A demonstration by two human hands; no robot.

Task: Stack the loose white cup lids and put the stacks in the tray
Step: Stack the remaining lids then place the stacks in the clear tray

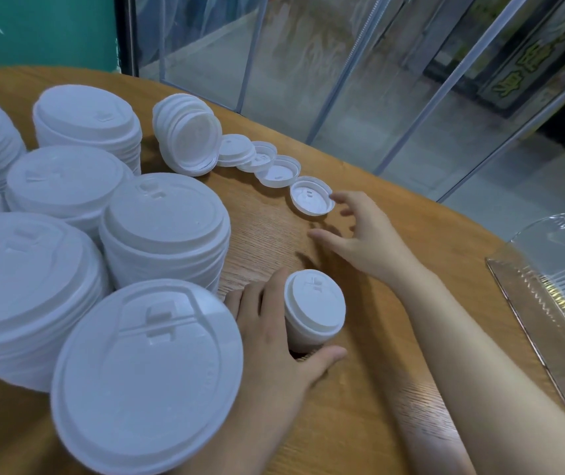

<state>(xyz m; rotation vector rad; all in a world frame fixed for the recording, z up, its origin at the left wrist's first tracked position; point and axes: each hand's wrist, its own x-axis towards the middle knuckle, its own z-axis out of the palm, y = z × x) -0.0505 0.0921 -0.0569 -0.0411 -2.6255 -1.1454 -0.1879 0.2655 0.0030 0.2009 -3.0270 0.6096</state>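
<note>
Nearest to me, my left hand [274,334] curls round a short stack of lids [312,310] standing top-up on the wooden table [360,406], thumb on the near side and fingers behind; I judge I hold it this way to keep the stack steady and square while more lids are added. Just left of that hand stand the big finished stacks [144,375], crowded together in a cluster, which I take to be parked there until they go across. Further out, my right hand [360,234] is spread, fingers apart and holding nothing, its fingertips [337,199] at the rim of the nearest loose lid [312,196]; that lid lies hollow side up, so it will likely need turning over before it seats on the stack. Beyond it a row of more loose lids [276,171] overlaps toward a tipped stack [188,135] lying on its side, which looks to have spilled them in a line. The clear plastic tray [548,269] sits at the right edge, well apart from both hands, with no lids that I can see in it. Past the table edge are clear hanging strips [343,63].
</note>
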